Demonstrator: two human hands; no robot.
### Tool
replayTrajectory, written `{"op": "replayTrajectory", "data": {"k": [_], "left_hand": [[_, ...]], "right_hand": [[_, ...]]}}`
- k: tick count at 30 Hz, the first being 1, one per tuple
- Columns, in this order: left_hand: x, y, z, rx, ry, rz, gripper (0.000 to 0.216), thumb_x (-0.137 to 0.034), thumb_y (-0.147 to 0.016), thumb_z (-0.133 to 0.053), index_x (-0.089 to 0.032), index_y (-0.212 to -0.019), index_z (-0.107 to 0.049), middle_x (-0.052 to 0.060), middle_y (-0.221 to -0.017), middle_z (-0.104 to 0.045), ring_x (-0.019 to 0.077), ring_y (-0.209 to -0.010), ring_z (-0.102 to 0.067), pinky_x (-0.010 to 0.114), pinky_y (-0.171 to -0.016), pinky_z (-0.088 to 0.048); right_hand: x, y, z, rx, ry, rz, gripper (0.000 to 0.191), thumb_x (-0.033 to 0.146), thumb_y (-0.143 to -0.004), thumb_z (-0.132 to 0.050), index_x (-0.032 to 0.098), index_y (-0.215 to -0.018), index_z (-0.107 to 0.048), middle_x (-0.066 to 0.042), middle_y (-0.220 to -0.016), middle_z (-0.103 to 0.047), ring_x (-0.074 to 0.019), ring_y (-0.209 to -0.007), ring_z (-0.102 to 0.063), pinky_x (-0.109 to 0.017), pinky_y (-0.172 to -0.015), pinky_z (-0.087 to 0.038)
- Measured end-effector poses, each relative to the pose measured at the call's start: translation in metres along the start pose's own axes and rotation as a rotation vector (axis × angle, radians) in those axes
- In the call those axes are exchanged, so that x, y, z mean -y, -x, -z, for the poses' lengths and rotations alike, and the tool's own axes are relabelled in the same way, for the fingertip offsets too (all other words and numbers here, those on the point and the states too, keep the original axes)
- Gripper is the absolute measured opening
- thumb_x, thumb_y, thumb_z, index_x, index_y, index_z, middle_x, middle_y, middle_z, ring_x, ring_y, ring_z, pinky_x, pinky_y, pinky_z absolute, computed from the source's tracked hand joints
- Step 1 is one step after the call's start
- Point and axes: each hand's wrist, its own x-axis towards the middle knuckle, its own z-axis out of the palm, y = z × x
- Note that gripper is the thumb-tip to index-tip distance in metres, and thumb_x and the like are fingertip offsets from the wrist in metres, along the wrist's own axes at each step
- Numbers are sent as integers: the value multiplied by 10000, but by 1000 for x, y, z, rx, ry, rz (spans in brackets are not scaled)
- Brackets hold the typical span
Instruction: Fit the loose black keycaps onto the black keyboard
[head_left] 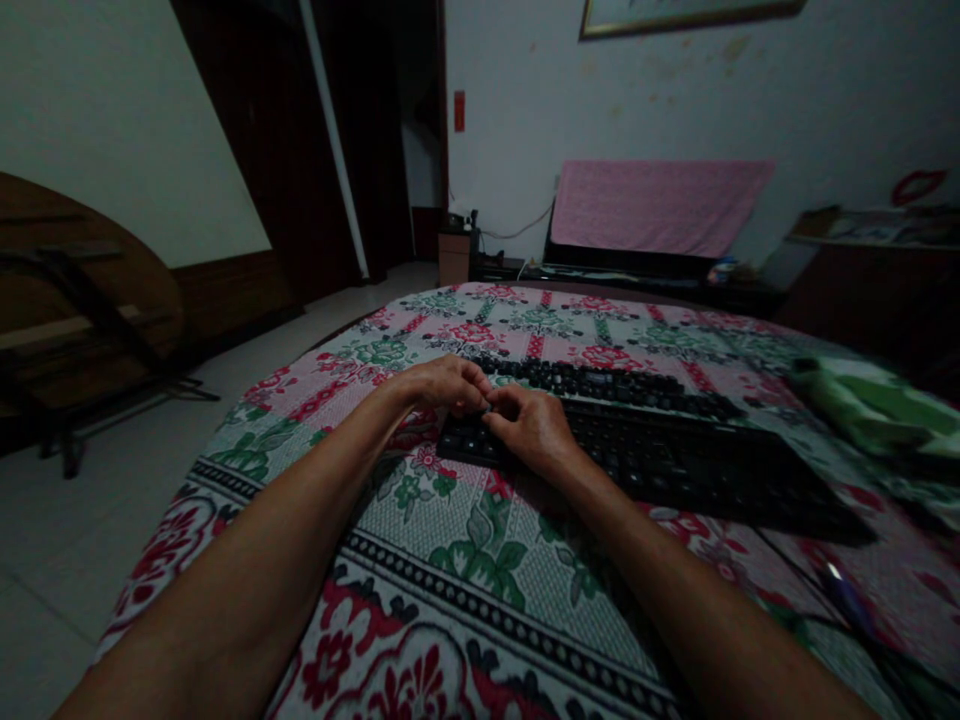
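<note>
A black computer keyboard (712, 470) lies on the flowered tablecloth (472, 550). Over its left end my left hand (450, 383) and my right hand (534, 425) meet, fingertips pinched close together. Whatever sits between the fingertips is too small and dark to make out. Some keys (469, 440) show below my hands at the keyboard's near left corner. Just behind the keyboard runs a long band of loose black keycaps (615, 382), partly hidden by my hands.
To the right are a green and white packet (885, 405), a dark cable (795, 570) and a slim shiny object (844, 590). Beyond the table, a pink cloth (660, 205) drapes over a dark screen-like panel. A folded round table (82, 270) leans at left.
</note>
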Motion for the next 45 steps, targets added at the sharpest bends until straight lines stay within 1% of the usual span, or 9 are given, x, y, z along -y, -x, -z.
{"op": "replayTrajectory", "data": {"k": [6,9,10,12,17,21,25,35,45], "left_hand": [[-2,1,2,12,-58,-61,230,-154,-590,-559,-155,-820,-577,-26,-619,-560,61,-518,-482,191,-513,-393],[4,-1,13,-158,-207,-52,272,-224,-592,-585,-159,-856,-579,-37,-581,-543,62,-493,-466,177,-479,-356],[7,-2,17,-255,-296,3,254,-230,-577,-593,-153,-819,-587,-41,-542,-527,66,-475,-458,179,-465,-344],[15,-3,24,-310,-467,93,218,-274,-563,-610,-148,-742,-607,-37,-502,-516,75,-460,-451,186,-449,-328],[28,-4,24,-152,-287,183,276,-328,-636,-565,-152,-846,-593,-27,-498,-527,95,-457,-482,204,-465,-361],[31,-5,21,-156,-191,173,393,-246,-665,-535,-172,-1050,-515,-35,-478,-520,106,-453,-500,204,-457,-366],[31,-7,20,-119,-235,134,374,-204,-667,-500,-169,-1039,-529,-36,-471,-513,97,-437,-490,194,-440,-359],[32,-16,11,-179,-213,148,426,-185,-640,-507,-166,-1065,-518,-33,-458,-505,84,-397,-470,188,-425,-354],[26,-26,-16,-259,-196,138,388,-181,-643,-496,-146,-1026,-543,-23,-464,-515,101,-411,-489,192,-411,-369]], "right_hand": [[-3,-1,5,45,45,37,165,226,-688,-529,209,-807,-642,-4,-761,-660,-133,-677,-580,-222,-605,-397],[-7,-1,6,23,65,59,146,215,-695,-516,202,-760,-646,-2,-745,-659,-130,-678,-580,-223,-633,-397],[-9,-1,5,25,71,57,142,213,-696,-514,199,-747,-646,-4,-740,-659,-130,-676,-580,-223,-636,-397],[-11,-1,4,48,79,49,139,213,-695,-514,197,-743,-644,-10,-737,-656,-132,-675,-576,-226,-633,-397],[-11,-1,3,73,73,44,141,217,-701,-505,197,-762,-630,-15,-744,-646,-136,-678,-564,-234,-631,-390],[-10,-1,8,102,71,50,139,214,-706,-490,192,-754,-618,-7,-733,-638,-124,-656,-552,-224,-609,-376],[-12,0,11,135,95,72,142,215,-710,-478,193,-748,-612,-4,-718,-630,-120,-643,-542,-220,-593,-365],[-17,5,21,130,99,66,149,211,-711,-467,191,-749,-610,-3,-711,-624,-114,-632,-532,-211,-580,-357],[-31,3,33,150,103,13,153,234,-690,-479,197,-726,-624,20,-652,-610,-102,-578,-512,-194,-525,-339]]}}
